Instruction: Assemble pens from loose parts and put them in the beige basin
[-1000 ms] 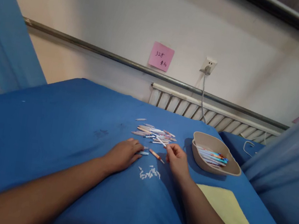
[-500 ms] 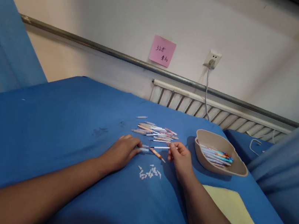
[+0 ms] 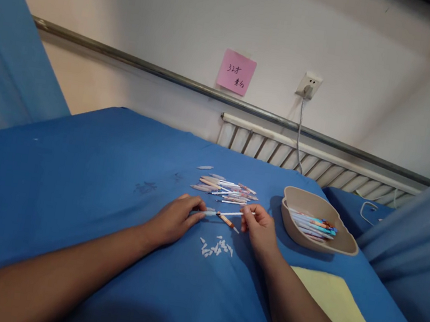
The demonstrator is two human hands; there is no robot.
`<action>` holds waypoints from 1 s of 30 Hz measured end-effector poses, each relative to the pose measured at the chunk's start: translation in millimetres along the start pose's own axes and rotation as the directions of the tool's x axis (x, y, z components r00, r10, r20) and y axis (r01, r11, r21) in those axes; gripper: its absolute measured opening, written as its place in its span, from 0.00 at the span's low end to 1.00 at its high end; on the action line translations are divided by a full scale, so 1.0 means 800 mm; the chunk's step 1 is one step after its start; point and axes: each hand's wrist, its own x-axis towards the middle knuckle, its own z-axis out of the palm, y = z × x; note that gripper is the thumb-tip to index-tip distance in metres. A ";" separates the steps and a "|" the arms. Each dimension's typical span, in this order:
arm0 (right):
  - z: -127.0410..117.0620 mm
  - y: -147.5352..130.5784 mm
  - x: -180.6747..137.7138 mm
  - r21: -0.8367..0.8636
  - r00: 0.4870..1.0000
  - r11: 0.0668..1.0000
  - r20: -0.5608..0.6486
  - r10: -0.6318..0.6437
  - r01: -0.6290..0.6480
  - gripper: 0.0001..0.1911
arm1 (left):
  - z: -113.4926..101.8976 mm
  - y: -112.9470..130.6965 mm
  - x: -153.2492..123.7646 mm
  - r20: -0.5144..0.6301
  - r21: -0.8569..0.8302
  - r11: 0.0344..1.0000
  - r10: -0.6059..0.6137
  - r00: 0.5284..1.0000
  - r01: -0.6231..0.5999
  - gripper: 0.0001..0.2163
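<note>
My left hand (image 3: pixel 174 219) rests on the blue cloth (image 3: pixel 73 188), its fingertips pinching a pale pen barrel (image 3: pixel 209 213). My right hand (image 3: pixel 259 227) pinches the end of a thin white refill (image 3: pixel 231 213) whose tip points toward that barrel. An orange pen part (image 3: pixel 226 221) lies on the cloth between the two hands. Beyond them lies a loose pile of pen parts (image 3: pixel 225 188). Several small white caps (image 3: pixel 217 247) are scattered just in front of my hands.
A beige tray (image 3: pixel 310 241) holding several assembled pens stands at the right. A yellow cloth (image 3: pixel 338 308) lies near my right forearm. Behind are a radiator (image 3: pixel 312 162), a wall socket with a cable (image 3: pixel 309 86) and a pink note (image 3: pixel 236 72). Blue curtains hang at both sides.
My right hand drew a white refill out of the pile and brought it level toward the barrel in my left fingers. The left hand closed slightly on the barrel.
</note>
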 end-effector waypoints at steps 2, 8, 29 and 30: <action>0.002 -0.001 -0.002 -0.016 1.000 1.000 0.012 -0.011 0.011 0.15 | 0.000 0.001 -0.001 0.006 -0.007 1.000 0.005 1.000 -0.005 0.08; 0.005 -0.009 -0.007 -0.039 0.998 0.998 0.050 -0.043 0.045 0.15 | 0.002 0.007 -0.002 0.084 -0.239 0.965 -0.085 0.993 0.103 0.09; 0.023 -0.029 -0.049 -0.292 0.886 0.921 0.451 -0.106 0.259 0.21 | 0.008 0.019 -0.012 0.516 -0.742 0.475 -0.049 0.855 0.474 0.14; 0.023 -0.030 -0.049 -0.289 0.881 0.921 0.461 -0.106 0.262 0.22 | 0.008 0.019 -0.011 0.517 -0.738 0.482 -0.043 0.855 0.471 0.14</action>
